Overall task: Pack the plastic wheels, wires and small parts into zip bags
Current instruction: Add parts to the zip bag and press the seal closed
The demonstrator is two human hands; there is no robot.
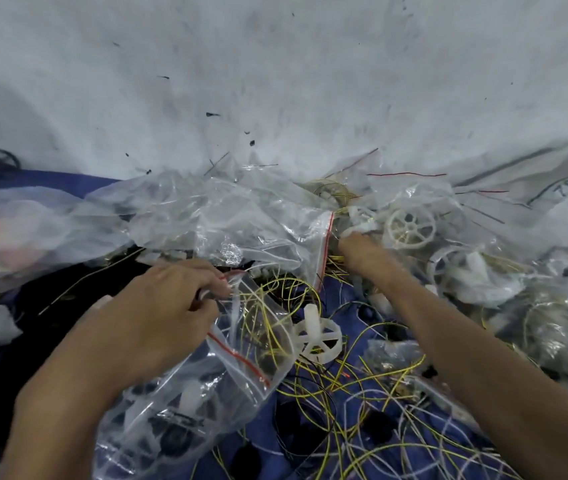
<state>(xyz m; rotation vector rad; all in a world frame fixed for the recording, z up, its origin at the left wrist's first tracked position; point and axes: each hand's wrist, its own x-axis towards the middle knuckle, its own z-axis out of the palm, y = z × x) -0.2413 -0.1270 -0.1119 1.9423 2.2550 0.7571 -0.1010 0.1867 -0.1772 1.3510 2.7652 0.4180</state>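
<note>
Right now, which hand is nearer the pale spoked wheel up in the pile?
Right. The right hand is just left of the spoked wheel; the left hand is far off to its lower left, gripping a zip bag.

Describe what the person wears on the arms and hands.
The left hand and right hand are ungloved, with no ring, watch or bracelet in view. Both forearms are bare to the frame's edge; no sleeve shows. The right hand is blurred.

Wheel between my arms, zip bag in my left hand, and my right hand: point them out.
Wheel [317, 336]: head view, its hub.
Zip bag [185, 417]: head view, its clear side.
Right hand [353, 245]: head view, back of the hand.
</note>
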